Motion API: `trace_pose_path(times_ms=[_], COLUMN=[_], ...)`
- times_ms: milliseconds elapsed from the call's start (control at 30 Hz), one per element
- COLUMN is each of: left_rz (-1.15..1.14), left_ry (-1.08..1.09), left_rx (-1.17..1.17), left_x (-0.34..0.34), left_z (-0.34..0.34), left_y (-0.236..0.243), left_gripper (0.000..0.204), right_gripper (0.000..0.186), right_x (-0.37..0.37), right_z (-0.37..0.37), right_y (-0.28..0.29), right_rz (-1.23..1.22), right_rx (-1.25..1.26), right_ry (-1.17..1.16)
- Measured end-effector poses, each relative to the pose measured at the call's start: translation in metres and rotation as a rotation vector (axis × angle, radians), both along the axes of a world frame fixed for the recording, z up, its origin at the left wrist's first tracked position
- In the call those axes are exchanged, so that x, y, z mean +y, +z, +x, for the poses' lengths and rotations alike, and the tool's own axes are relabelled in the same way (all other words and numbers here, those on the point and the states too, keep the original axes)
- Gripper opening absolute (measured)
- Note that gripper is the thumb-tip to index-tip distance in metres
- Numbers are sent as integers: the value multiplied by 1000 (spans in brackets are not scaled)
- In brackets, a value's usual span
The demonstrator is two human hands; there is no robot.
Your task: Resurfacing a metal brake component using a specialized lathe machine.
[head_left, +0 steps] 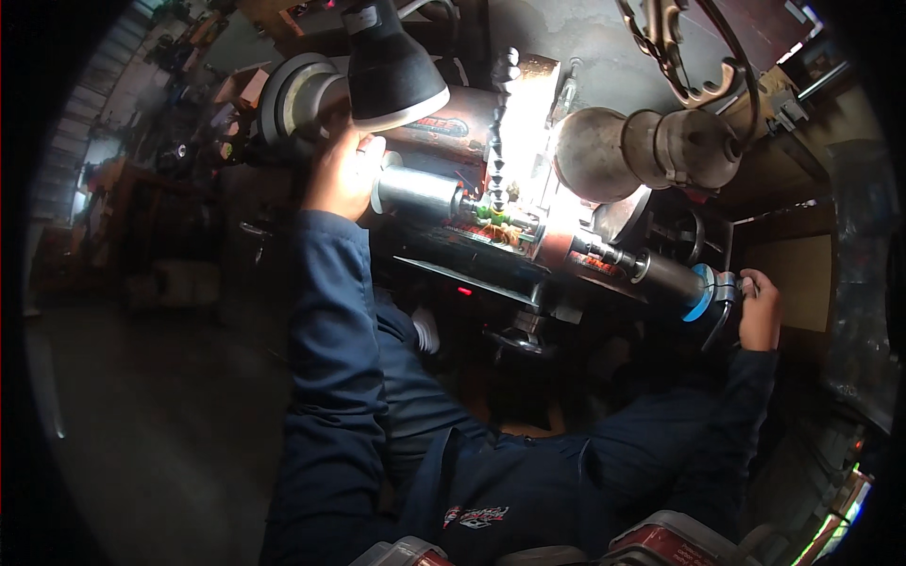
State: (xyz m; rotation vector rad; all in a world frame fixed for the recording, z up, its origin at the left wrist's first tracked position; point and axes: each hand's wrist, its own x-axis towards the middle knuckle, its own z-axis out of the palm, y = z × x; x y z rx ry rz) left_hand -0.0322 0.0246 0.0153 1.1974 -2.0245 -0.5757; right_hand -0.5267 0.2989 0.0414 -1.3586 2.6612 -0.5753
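Left hand (347, 179) and right hand (761, 309) flank a dark metal machine (451, 141).
The shiny silver metal cylinder (422, 191) lies just right of the left hand, whose grip I cannot tell; the half-curled right hand is beside the grey metal collar (724, 287), its hold unclear.

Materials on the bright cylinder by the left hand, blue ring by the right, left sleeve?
Bright cylinder: likely bare metal, smooth satin; pale sheen along its side.
Blue ring: plastic or painted metal, can't tell; even, saturated colour.
Left sleeve: probably cloth, matte; soft creases.
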Motion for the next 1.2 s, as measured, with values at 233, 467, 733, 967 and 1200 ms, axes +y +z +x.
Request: trace_pose_path(times_ms=[233, 467, 733, 967, 1200], left_rz=[-1, 9, 3, -12, 45], left_ry=[49, 30, 14, 21, 41], left_rx=[-72, -53, 0, -67, 1], left_x=[-6, -2, -5, -9, -8], left_z=[3, 2, 6, 9, 7], left_y=[-8, 0, -11, -15, -11], left_gripper=[48, 50, 50, 49, 37], right_gripper=[22, 28, 39, 25, 24], right_x=[-11, 33, 42, 19, 8], right_z=[-33, 19, 55, 26, -1], right_y=[-9, -44, -54, -11, -2], right_rz=[158, -547, -641, -272, -76], right_rx=[-210, 130, 320, 98, -5], right_ry=[2, -145, -11, -43, 12])
